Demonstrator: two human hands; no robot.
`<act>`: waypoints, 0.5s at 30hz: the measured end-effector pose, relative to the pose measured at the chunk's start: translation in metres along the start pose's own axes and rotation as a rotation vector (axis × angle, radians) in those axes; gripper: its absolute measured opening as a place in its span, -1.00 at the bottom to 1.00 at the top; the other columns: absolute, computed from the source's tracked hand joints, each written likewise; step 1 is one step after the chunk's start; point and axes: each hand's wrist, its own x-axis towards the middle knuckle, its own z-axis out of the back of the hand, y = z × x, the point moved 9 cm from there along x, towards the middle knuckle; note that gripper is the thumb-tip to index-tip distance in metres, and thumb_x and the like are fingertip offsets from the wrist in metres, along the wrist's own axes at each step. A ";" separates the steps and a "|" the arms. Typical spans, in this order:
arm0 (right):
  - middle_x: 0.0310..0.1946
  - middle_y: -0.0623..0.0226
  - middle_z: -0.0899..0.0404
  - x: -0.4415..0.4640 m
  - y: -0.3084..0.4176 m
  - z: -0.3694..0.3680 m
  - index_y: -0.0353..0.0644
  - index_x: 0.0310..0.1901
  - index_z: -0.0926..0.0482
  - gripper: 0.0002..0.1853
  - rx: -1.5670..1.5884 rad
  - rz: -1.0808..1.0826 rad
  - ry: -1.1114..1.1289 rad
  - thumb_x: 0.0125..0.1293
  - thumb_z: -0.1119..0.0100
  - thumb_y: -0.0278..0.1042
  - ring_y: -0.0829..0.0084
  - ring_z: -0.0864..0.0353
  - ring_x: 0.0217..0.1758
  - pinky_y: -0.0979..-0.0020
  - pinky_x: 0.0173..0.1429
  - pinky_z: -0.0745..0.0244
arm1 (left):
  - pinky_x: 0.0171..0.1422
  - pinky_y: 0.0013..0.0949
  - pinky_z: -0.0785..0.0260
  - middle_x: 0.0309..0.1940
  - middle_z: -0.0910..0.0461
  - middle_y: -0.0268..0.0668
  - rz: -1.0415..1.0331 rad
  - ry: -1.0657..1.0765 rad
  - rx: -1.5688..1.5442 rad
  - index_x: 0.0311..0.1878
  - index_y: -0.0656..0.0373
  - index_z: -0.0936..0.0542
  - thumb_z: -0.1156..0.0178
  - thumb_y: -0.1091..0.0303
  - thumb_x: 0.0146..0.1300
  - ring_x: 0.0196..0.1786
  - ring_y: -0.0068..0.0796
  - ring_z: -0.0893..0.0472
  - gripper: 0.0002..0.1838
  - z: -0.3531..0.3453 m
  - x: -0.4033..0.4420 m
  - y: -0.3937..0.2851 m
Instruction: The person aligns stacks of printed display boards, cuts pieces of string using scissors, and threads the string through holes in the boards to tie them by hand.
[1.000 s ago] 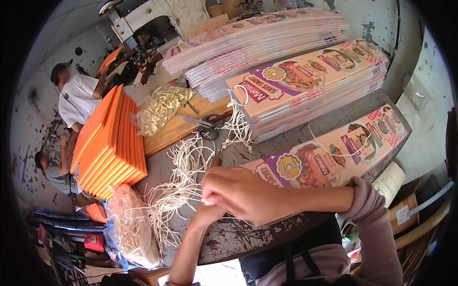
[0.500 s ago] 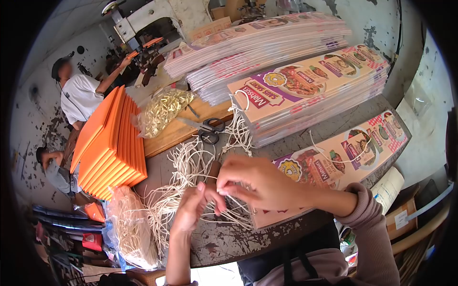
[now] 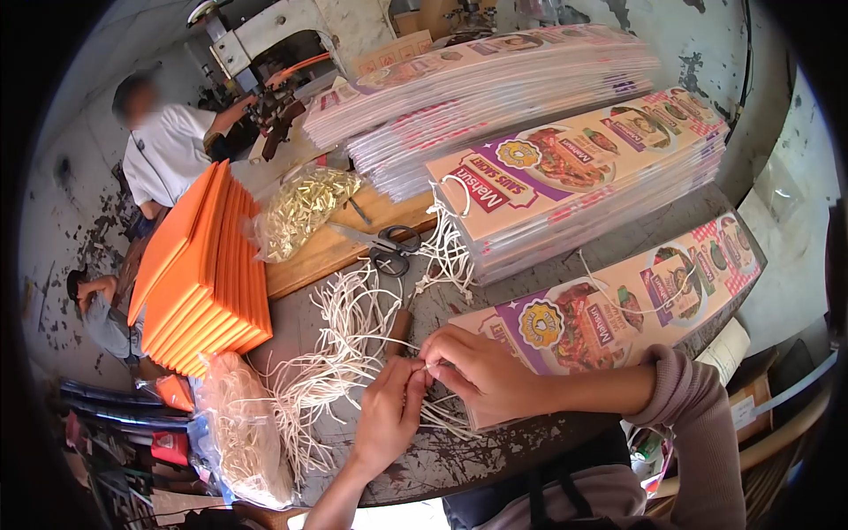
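Note:
My left hand [image 3: 389, 413] and my right hand [image 3: 486, 371] meet above the near part of the table, their fingertips pinched together on a thin white cord [image 3: 430, 364]. Most of that cord is hidden by the fingers. Under and beside the right hand lies a printed cardboard sheet [image 3: 570, 331], with a loose cord loop resting on its right half. A tangled pile of white cords [image 3: 340, 331] spreads out left of the hands. Just beyond the fingers, a brown wooden handle [image 3: 399, 331] pokes up from the cords.
Stacked printed sheets [image 3: 583, 163] fill the back right. Scissors [image 3: 389, 243] and a bag of brass-coloured pieces [image 3: 305, 208] lie on a wooden board [image 3: 296, 265]. Orange folded pieces [image 3: 203, 274] and bagged cord [image 3: 238, 424] stand left. A person [image 3: 168, 146] works at a machine [image 3: 274, 40].
Both hands have come together; the left one has closed from loosely spread fingers into a pinch. The person in the white shirt has shifted toward the machine.

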 end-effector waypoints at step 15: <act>-0.47 0.29 -0.45 0.010 -0.036 0.011 -0.30 -0.35 -0.42 -0.86 0.449 -0.186 0.023 0.16 -0.17 -0.46 0.55 -0.52 -0.39 0.45 -0.30 -0.37 | -0.37 -0.40 -0.39 -0.41 -0.52 -0.21 -0.266 -0.263 0.166 -0.31 0.22 -0.56 -0.15 0.64 0.05 -0.43 -0.32 -0.55 -0.87 0.008 -0.003 -0.019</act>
